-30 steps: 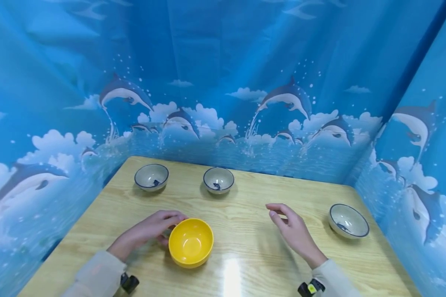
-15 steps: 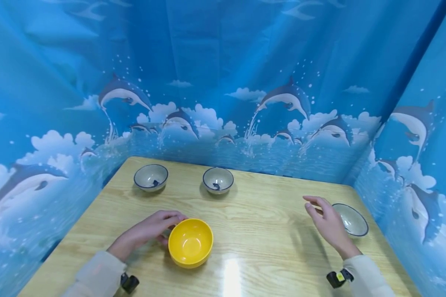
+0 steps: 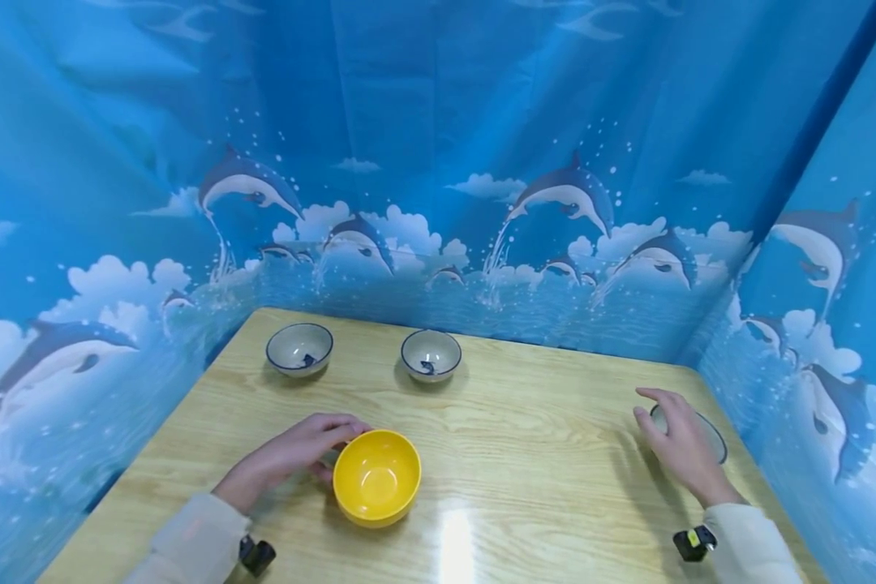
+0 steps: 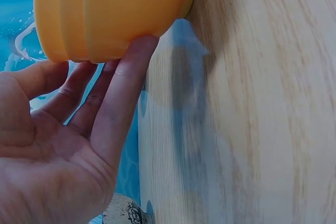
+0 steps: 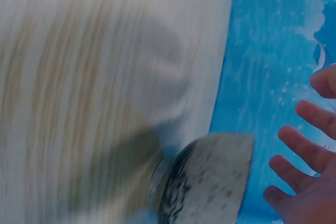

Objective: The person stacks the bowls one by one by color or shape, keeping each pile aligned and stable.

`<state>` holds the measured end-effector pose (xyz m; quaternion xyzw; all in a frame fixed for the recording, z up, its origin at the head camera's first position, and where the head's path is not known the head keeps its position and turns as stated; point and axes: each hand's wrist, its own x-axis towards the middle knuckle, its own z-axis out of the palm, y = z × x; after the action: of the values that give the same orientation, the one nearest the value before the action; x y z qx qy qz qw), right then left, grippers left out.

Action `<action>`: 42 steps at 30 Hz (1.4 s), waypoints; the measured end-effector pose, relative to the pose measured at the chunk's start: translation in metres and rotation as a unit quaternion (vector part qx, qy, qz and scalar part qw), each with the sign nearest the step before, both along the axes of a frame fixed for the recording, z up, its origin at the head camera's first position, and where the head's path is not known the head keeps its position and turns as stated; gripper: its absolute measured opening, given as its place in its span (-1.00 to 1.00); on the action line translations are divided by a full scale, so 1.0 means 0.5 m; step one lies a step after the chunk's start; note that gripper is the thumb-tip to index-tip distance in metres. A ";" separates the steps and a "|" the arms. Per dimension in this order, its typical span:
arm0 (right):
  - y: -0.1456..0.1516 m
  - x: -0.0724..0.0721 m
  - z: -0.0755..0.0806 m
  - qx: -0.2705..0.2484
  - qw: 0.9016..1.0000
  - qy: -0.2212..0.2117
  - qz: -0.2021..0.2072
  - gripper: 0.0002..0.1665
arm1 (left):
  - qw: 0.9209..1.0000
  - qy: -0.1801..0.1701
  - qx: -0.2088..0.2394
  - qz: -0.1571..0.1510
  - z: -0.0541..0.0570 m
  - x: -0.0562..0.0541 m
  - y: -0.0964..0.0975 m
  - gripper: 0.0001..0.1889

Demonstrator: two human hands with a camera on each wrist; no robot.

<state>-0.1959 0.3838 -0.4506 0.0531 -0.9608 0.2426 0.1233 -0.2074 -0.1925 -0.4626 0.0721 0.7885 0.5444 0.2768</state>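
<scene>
A yellow bowl (image 3: 376, 478) sits on the table in front of my left hand (image 3: 302, 454). The left wrist view shows that hand (image 4: 68, 129) with extended fingers touching the outer wall of the yellow bowl (image 4: 121, 14); nothing wraps round it. Over at the right, my right hand (image 3: 682, 450) hovers above a pale bowl with a blue rim (image 3: 714, 438) and hides much of it. In the right wrist view the fingers of that hand (image 5: 310, 171) are spread, with a gap between them and the patterned bowl (image 5: 207, 182).
Two more pale blue-rimmed bowls stand near the table's back edge, a left bowl (image 3: 299, 350) and a middle bowl (image 3: 431, 355). The wooden table (image 3: 526, 487) meets a blue dolphin-print curtain (image 3: 438, 162) at the back and sides.
My right hand has moved rightward from mid-table to above the right pale bowl, covering more of it. My left hand and the yellow bowl have stayed put.
</scene>
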 end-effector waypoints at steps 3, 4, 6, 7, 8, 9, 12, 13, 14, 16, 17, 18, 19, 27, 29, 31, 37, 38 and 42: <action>0.015 0.002 -0.010 0.016 1.000 0.009 -0.004 -0.37 | 1.000 0.000 0.000 0.001 0.001 0.001 0.001 -0.47; 0.020 0.003 -0.014 0.021 1.000 0.013 -0.005 -0.37 | 1.000 -0.001 -0.001 0.001 0.001 0.001 0.001 -0.47; 0.030 0.003 -0.022 0.030 0.999 0.022 -0.006 -0.38 | 1.000 -0.001 -0.003 0.001 0.001 0.002 0.002 -0.47; 0.035 0.004 -0.026 0.036 0.999 0.029 -0.008 -0.39 | 1.000 -0.002 -0.004 0.003 0.001 0.002 0.003 -0.48; 0.040 0.003 -0.029 0.043 0.998 0.034 -0.012 -0.39 | 1.000 -0.003 -0.005 0.006 0.001 0.001 0.004 -0.48; 0.045 0.003 -0.033 0.048 0.998 0.037 -0.015 -0.39 | 1.000 -0.004 -0.006 0.008 0.000 0.001 0.004 -0.48; 0.059 0.001 -0.040 0.060 0.997 0.033 -0.028 -0.35 | 1.000 -0.001 -0.010 0.008 -0.001 0.000 0.003 -0.50; 0.064 0.001 -0.041 0.062 0.997 0.028 -0.033 -0.32 | 1.000 0.001 -0.012 0.006 -0.002 -0.001 0.003 -0.49; 0.069 0.001 -0.042 0.063 0.997 0.020 -0.038 -0.29 | 1.000 0.004 -0.013 0.004 -0.002 -0.001 0.003 -0.49; 0.078 0.001 -0.044 0.057 0.997 0.007 -0.045 -0.24 | 1.000 0.008 -0.014 -0.001 -0.002 -0.002 0.002 -0.49; 0.082 0.002 -0.045 0.053 0.997 0.003 -0.050 -0.22 | 1.000 0.010 -0.014 -0.002 -0.002 -0.002 0.002 -0.49; 0.086 0.002 -0.047 0.048 0.997 0.001 -0.053 -0.22 | 1.000 0.011 -0.015 -0.003 -0.002 -0.002 0.002 -0.49; 0.089 0.003 -0.049 0.043 0.998 0.001 -0.055 -0.22 | 1.000 0.010 -0.016 0.000 -0.001 -0.002 0.002 -0.49; 0.107 0.007 -0.063 0.007 0.996 -0.004 -0.089 -0.21 | 1.000 0.007 -0.022 0.012 -0.001 -0.002 0.006 -0.50; 0.114 0.007 -0.064 -0.007 0.995 -0.013 -0.098 -0.18 | 1.000 0.007 -0.022 0.012 -0.001 -0.002 0.006 -0.50; 0.120 0.008 -0.063 -0.022 0.994 -0.022 -0.107 -0.14 | 1.000 0.007 -0.020 0.011 0.000 -0.002 0.005 -0.50; 0.140 0.016 -0.066 -0.052 0.990 -0.044 -0.124 -0.09 | 1.000 0.007 -0.015 0.006 0.000 -0.001 0.004 -0.50; 0.142 0.017 -0.067 -0.057 0.989 -0.048 -0.129 -0.09 | 1.000 0.006 -0.014 0.007 0.000 0.000 0.004 -0.50; 0.145 0.024 -0.070 -0.089 0.983 -0.065 -0.149 -0.10 | 1.000 0.001 -0.011 0.007 0.001 0.000 0.005 -0.51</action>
<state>-0.1837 0.4563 -0.4855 -0.1173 -0.9386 0.3089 0.0995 -0.2076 -0.1903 -0.4622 0.0640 0.7951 0.5376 0.2732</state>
